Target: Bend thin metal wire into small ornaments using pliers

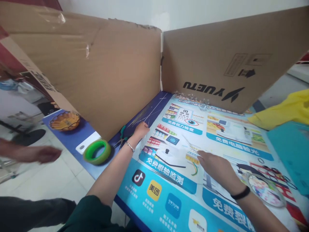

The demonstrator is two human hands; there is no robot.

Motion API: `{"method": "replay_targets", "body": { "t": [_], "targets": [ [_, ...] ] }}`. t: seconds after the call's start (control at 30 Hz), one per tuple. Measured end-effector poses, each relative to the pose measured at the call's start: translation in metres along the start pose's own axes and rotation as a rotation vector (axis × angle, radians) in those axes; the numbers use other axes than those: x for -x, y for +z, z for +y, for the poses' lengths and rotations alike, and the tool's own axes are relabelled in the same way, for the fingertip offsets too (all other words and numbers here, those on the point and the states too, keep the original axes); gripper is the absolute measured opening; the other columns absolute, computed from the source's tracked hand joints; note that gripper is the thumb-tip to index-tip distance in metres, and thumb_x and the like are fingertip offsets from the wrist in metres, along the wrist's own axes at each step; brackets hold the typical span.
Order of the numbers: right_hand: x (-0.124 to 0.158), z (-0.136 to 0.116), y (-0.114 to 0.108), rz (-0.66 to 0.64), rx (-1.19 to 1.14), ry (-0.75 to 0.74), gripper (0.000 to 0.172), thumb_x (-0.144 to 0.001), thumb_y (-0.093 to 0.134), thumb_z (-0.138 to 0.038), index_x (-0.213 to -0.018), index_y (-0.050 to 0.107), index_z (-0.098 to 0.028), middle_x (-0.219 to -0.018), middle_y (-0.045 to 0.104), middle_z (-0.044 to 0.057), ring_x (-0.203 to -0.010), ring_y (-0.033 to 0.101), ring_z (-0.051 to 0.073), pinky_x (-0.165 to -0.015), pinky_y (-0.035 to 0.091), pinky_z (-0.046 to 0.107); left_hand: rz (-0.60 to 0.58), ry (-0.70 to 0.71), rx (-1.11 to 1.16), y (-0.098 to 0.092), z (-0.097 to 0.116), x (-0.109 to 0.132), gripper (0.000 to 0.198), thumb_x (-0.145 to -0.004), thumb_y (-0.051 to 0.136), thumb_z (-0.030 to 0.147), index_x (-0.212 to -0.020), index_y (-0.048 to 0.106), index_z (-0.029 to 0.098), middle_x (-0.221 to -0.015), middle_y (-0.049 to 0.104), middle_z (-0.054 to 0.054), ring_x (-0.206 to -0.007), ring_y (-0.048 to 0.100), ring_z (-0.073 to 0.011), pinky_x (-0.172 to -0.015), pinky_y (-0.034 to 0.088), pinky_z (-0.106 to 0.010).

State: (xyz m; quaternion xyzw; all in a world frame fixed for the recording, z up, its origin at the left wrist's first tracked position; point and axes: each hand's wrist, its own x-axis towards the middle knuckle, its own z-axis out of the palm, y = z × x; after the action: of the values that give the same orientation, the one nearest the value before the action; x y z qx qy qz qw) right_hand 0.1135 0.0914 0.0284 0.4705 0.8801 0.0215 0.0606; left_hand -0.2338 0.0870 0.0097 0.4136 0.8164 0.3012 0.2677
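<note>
My left hand (142,129), with a silver bangle at the wrist, is closed in a pinch over the blue edge of the printed poster sheet (185,201). Thin pale lines show by its fingertips, too fine to name. To the right, my right hand (216,166), wearing a black wristband, is also pinched, just above the poster. A blurred whitish strand (189,143) appears at its fingertips. Beside my left wrist lie green-handled pliers (122,138). Nearer the table edge sits a roll of green-tinted clear tape (97,152).
Two tall cardboard panels (116,61) (217,61) meet in a corner behind the table. A brown basket (64,120) sits at left. At right are yellow cloth (285,106) and a round clear object (266,190). Another person's hand (45,154) reaches in at left.
</note>
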Motion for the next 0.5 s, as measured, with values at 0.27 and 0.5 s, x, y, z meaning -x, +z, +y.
{"method": "replay_targets", "body": {
  "t": [0.27,0.5],
  "targets": [
    [0.022,-0.001,0.029,0.039,0.173,-0.034,0.032,-0.087,0.039,-0.013,-0.117,0.051,-0.013,-0.080,0.068,0.011,-0.064,0.066,0.023,-0.047,0.040,0.026,-0.126,0.071,0.243,0.051,0.038,-0.002,0.032,-0.088,0.053,0.031,-0.115,0.053,0.014,-0.113,0.057,-0.009,-0.094,0.059,-0.0197,-0.079,0.051,-0.040],
    [0.035,-0.045,0.028,0.079,0.134,-0.244,0.036,-0.085,0.044,-0.007,-0.121,0.045,-0.009,-0.081,0.066,0.009,-0.067,0.063,0.018,-0.051,0.041,0.025,-0.095,-0.006,0.258,0.032,0.022,-0.017,0.033,-0.087,0.053,0.031,-0.116,0.052,0.015,-0.116,0.056,-0.009,-0.097,0.058,-0.0207,-0.081,0.050,-0.041]
  ]
}}
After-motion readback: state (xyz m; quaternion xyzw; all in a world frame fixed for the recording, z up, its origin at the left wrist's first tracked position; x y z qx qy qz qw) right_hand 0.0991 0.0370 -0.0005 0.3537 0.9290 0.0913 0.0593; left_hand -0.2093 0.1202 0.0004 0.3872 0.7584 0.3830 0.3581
